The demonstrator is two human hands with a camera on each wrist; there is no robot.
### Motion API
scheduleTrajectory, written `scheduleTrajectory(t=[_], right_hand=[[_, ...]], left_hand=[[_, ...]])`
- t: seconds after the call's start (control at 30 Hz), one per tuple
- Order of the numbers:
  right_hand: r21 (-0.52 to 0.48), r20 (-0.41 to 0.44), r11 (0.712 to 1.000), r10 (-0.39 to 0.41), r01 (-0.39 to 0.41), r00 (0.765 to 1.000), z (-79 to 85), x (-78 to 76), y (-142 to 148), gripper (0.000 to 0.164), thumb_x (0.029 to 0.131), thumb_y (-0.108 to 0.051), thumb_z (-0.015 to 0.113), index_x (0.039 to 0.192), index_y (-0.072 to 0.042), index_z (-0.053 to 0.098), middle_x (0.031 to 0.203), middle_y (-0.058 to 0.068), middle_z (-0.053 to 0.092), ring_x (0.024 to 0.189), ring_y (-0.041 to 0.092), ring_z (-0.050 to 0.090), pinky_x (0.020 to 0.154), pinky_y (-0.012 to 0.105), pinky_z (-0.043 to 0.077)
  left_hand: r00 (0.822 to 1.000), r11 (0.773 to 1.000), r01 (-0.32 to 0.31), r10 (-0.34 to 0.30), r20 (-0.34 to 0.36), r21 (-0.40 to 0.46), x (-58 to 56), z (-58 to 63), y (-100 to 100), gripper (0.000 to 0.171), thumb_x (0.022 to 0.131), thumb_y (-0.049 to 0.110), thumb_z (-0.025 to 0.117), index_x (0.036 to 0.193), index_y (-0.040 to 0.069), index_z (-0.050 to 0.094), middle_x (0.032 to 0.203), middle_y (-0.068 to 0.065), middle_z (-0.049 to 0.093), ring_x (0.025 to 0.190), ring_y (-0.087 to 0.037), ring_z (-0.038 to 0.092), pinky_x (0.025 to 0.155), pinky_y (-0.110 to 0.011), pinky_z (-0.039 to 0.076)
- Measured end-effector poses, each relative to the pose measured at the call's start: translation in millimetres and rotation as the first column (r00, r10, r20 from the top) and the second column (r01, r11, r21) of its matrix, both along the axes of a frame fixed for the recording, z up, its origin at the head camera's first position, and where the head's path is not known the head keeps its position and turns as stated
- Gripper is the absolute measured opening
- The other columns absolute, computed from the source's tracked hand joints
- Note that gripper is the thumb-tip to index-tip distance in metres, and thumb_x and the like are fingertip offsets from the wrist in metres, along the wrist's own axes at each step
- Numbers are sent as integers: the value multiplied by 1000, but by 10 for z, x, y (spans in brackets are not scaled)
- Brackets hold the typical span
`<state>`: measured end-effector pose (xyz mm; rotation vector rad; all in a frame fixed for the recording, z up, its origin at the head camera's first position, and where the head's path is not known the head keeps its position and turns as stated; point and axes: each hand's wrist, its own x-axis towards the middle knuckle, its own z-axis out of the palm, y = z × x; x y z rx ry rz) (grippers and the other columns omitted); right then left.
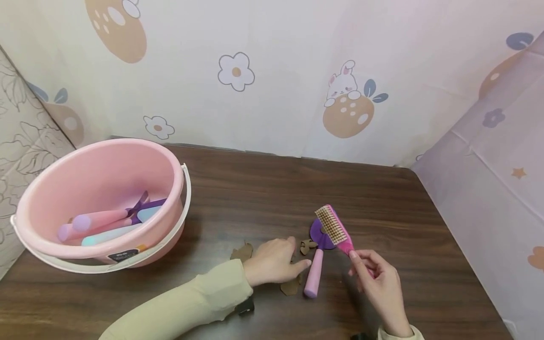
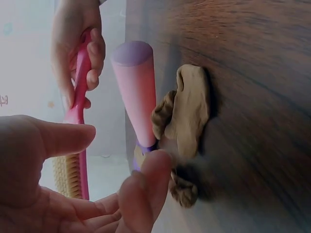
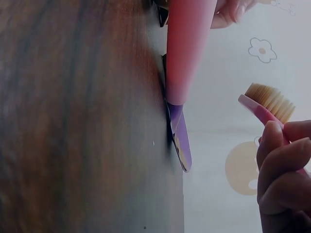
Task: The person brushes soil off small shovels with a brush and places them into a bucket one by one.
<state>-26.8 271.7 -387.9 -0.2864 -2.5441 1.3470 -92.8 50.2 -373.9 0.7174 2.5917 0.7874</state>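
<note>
My right hand [image 1: 379, 281] pinches the handle of a pink brush [image 1: 333, 225] with tan bristles, held up off the table. Below the brush lies a small garden trowel [image 1: 314, 274] with a pink handle and purple blade, a bit of brown clay on the blade. My left hand [image 1: 272, 260] hovers beside the trowel, thumb apart from the fingers and nothing held between them. Around it lie lumps of brown clay [image 2: 191, 111] on the table. One flat clay piece [image 1: 242, 252] is partly hidden behind the left hand.
A pink bucket [image 1: 104, 163] with a white handle stands at the left of the dark wooden table [image 1: 374, 198]. It contains several tools [image 1: 102, 219] with pink and light-blue parts. Patterned cloth [image 1: 280, 104] hangs behind and at both sides.
</note>
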Motion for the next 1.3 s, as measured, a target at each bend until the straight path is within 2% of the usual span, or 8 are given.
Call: scheduleTrajectory(t=[0.23, 0.43, 0.57, 0.7, 1.0, 1.1, 1.2, 1.3], right_hand=[[-29, 6, 999, -20, 21, 1000, -50, -3, 3, 14, 94, -15, 60, 95, -2, 65, 59, -2, 60, 37, 13, 46, 37, 25, 37], [-34, 13, 999, -32, 33, 999, -66, -15, 12, 15, 94, -16, 60, 96, -2, 66, 59, -2, 61, 37, 12, 46, 37, 24, 37], [-43, 16, 998, -53, 53, 998, -54, -16, 24, 17, 94, -17, 60, 98, -1, 65, 59, -3, 61, 37, 11, 46, 37, 24, 36], [-48, 19, 997, -67, 67, 998, -53, -23, 40, 18, 95, -17, 60, 98, -1, 65, 59, -3, 61, 36, 11, 45, 37, 24, 36], [-59, 22, 992, -107, 109, 994, -64, -31, 87, 19, 95, -19, 60, 99, -1, 65, 59, -4, 62, 36, 13, 46, 36, 24, 35], [-60, 25, 991, -121, 122, 992, -69, -38, 106, 19, 95, -19, 59, 98, -1, 64, 58, -5, 61, 36, 13, 45, 36, 24, 35], [-67, 30, 989, -131, 133, 991, -77, -46, 125, 18, 95, -19, 59, 99, -2, 64, 58, -5, 61, 36, 12, 45, 36, 25, 34], [-72, 33, 988, -136, 138, 990, -82, -52, 137, 19, 95, -19, 59, 99, -2, 64, 58, -5, 61, 36, 12, 45, 36, 24, 35]], left_hand=[[999, 999, 27, -28, -31, -21, 13, -69, 163, 47, 86, 51, 61, 98, 6, 58, 70, 0, 54, 60, -12, 51, 49, -26, 40], [998, 999, 5, -7, -54, -52, 32, -122, 286, 60, 85, 55, 61, 109, 0, 60, 76, -2, 59, 64, -13, 56, 50, -26, 42], [998, 998, -13, 9, -64, -58, 28, -142, 346, 60, 85, 55, 61, 116, 3, 61, 83, -2, 63, 68, -13, 58, 51, -26, 42], [996, 998, -13, 6, -91, -67, 18, -158, 397, 60, 84, 55, 62, 123, 10, 62, 98, 0, 68, 80, -14, 64, 55, -27, 45], [997, 997, -28, 23, -73, -70, 14, -173, 458, 56, 82, 49, 67, 123, 11, 63, 106, 2, 68, 70, -11, 59, 52, -26, 41], [997, 996, -34, 28, -70, -87, 6, -185, 481, 48, 83, 46, 66, 116, 11, 65, 93, 3, 66, 66, -10, 56, 52, -26, 40], [996, 994, -35, 26, -85, -104, -1, -200, 510, 34, 84, 44, 65, 93, 12, 66, 78, 4, 60, 61, -9, 53, 51, -26, 40], [993, 992, -38, 24, -114, -121, -5, -210, 536, 32, 85, 43, 64, 72, 15, 58, 70, 4, 55, 58, -10, 51, 50, -27, 39]])
